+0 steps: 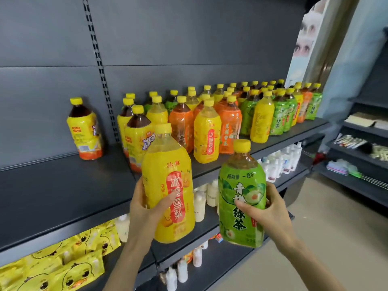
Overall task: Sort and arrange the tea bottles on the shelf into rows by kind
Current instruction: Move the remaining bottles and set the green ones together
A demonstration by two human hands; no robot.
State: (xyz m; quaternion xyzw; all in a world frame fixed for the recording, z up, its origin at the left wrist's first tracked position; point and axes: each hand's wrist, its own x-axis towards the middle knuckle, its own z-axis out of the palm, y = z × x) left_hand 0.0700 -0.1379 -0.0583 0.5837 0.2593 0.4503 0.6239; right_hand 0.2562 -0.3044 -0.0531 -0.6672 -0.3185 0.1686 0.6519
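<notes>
Holding one bottle apiece in front of the shelf (63, 185), the left hand (144, 208) has its grip closed round an upright yellow pear-tea bottle (168, 185), the right hand (270, 213) round a green-tea bottle (241, 198) tipped slightly left. Both long axes run near vertical, caps up. Bare shelf lies up and left, nearer the left hand; the mixed bottles (220, 118) crowd up and right, green ones (281, 114) toward the far right, so I judge the right hand better placed for those

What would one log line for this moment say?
left hand: holds yellow bottle | right hand: holds green bottle | shelf: bottles still mixed
</notes>
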